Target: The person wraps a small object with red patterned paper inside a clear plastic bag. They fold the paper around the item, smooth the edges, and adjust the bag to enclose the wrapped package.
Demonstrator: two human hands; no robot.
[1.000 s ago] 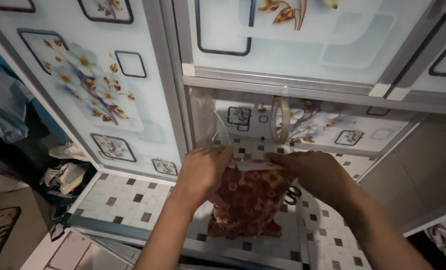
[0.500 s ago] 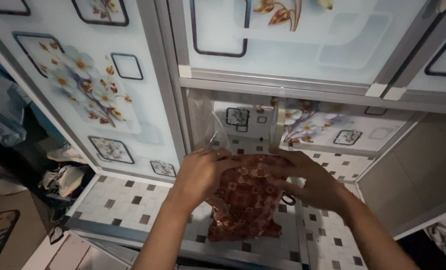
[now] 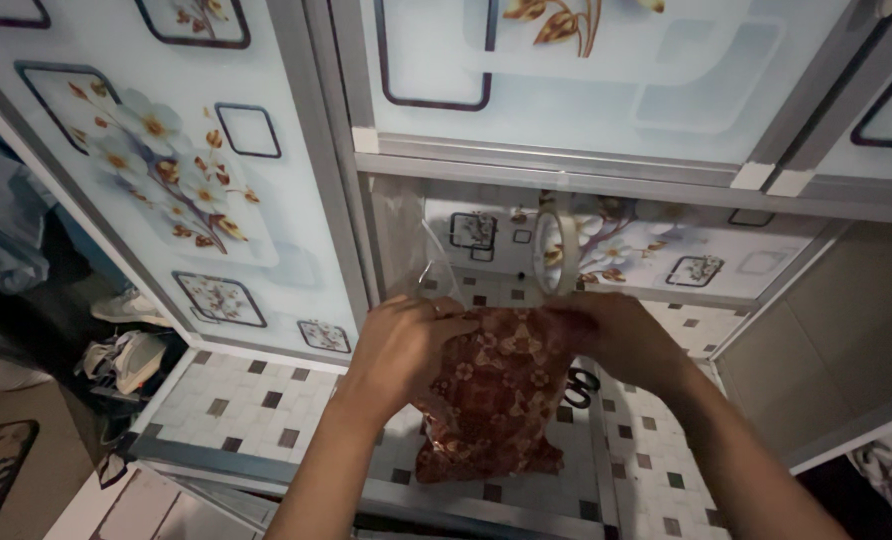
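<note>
Left hand (image 3: 403,345) and right hand (image 3: 621,335) pinch the upper corners of a red patterned pouch (image 3: 491,395), holding it upright over the tiled shelf (image 3: 256,395), beside a tape roll (image 3: 556,250)

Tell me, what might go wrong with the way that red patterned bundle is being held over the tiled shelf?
The left hand and right hand pinch only the top edge of the red floral bundle, so it might slip and drop onto the tiled shelf. The tape roll stands on edge just behind the right hand, and a nudge could tip it or set it rolling. Scissors lie partly hidden under the bundle, a possible snag.
</note>
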